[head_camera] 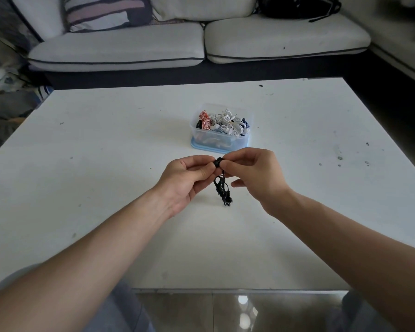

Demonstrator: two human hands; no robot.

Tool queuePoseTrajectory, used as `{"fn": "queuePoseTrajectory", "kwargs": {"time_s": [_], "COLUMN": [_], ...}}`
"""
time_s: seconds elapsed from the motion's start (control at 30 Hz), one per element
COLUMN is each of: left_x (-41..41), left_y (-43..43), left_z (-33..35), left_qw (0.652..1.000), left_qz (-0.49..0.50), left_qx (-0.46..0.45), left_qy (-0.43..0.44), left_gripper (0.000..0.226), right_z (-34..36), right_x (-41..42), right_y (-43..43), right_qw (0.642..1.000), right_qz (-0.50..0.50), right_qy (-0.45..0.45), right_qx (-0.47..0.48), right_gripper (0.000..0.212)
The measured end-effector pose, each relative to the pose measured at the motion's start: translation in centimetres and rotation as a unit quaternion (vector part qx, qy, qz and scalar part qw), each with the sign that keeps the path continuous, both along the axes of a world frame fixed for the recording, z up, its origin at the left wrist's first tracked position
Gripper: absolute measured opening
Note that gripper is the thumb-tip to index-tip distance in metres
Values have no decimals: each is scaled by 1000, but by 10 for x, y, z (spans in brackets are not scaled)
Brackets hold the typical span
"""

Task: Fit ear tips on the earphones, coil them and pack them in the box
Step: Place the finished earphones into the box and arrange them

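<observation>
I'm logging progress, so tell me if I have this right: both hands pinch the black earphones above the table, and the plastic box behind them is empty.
One thing is wrong: the box is not empty. The head view shows the clear plastic box holding coiled earphones, white, orange and dark. The rest holds: the left hand and right hand pinch the black earphones above the white table.

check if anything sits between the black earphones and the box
Nothing visible does. The left hand and right hand pinch the earphones just in front of the box, with only table between. The box has no lid on top, though coils already fill it.
</observation>
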State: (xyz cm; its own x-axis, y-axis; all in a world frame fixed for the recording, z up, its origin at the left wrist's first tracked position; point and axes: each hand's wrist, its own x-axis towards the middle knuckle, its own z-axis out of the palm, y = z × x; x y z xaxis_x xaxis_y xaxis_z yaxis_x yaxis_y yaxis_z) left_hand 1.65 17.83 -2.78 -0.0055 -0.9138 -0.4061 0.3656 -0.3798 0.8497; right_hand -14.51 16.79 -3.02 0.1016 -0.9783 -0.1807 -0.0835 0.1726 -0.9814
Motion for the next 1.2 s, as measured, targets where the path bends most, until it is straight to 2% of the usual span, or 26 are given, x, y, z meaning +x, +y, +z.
{"fn": "queuePoseTrajectory", "kwargs": {"time_s": [0.27, 0.6, 0.87, 1.1, 1.2], "left_x": [4, 1, 6, 2, 5], "left_y": [-3, -1, -3, -2, -5], "left_z": [6, 0, 5, -2, -1], "left_qw": [1000, 1000, 999, 999, 999], "left_qz": [-28, -4, -32, -3, -21], "left_qx": [-9, -11, -25, -28, -31], "left_qy": [-1, -11, -19, -26, -25], "left_gripper": [16, 14, 16, 13, 13], "right_z": [11, -1, 9, -1, 3], "right_x": [-13, -1, -13, -1, -3], "right_y": [-11, -1, -11, -2, -4], "right_qw": [997, 1000, 997, 1000, 999], "right_qz": [72, 8, 73, 8, 18], "right_qy": [-17, 3, -30, 10, 12], "right_qx": [12, -17, 24, -28, -26], "right_gripper": [5, 4, 5, 3, 3]}}
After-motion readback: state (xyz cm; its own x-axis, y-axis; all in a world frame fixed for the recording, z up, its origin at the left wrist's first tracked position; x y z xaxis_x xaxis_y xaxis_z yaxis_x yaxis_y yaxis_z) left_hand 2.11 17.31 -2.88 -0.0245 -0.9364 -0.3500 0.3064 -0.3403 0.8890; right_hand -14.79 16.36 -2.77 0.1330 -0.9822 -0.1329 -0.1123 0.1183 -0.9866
